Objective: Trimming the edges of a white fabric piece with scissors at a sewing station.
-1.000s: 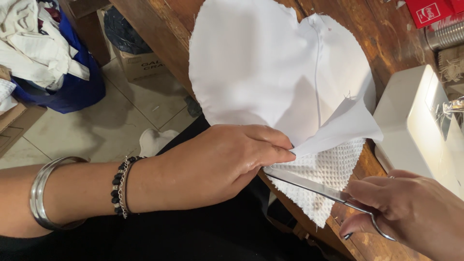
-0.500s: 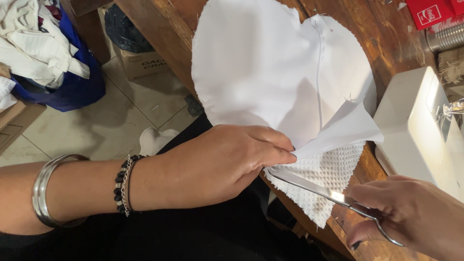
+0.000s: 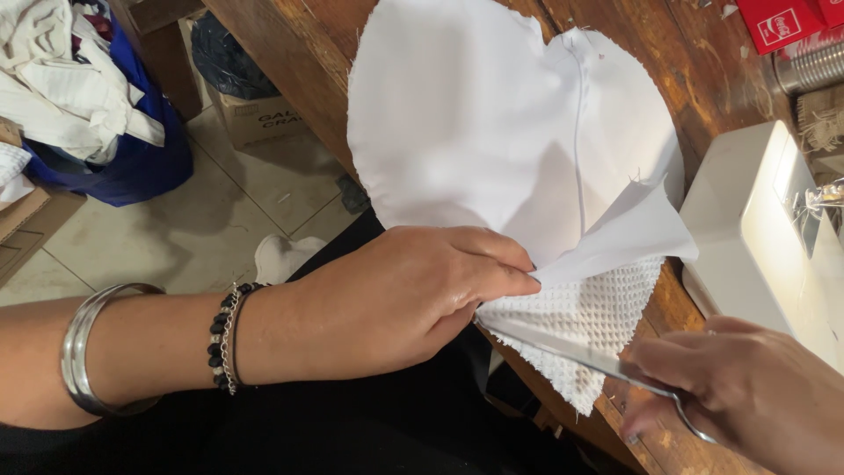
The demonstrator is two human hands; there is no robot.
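Observation:
A large heart-shaped white fabric piece lies on the wooden table and hangs over its near edge. My left hand pinches the smooth top layer at the lower edge, lifting a flap off the textured waffle-weave layer underneath. My right hand grips metal scissors at the lower right. Their blades run leftward along the edge of the textured layer, with the tip hidden beneath my left fingers. A silver bangle and beaded bracelets are on my left wrist.
A white sewing machine stands at the right on the table. A red box and a metal can sit at the top right. On the tiled floor at left are a blue bag of clothes and a cardboard box.
My right hand with the scissors has drifted slightly right and down. My left hand keeps the same pinch on the fabric.

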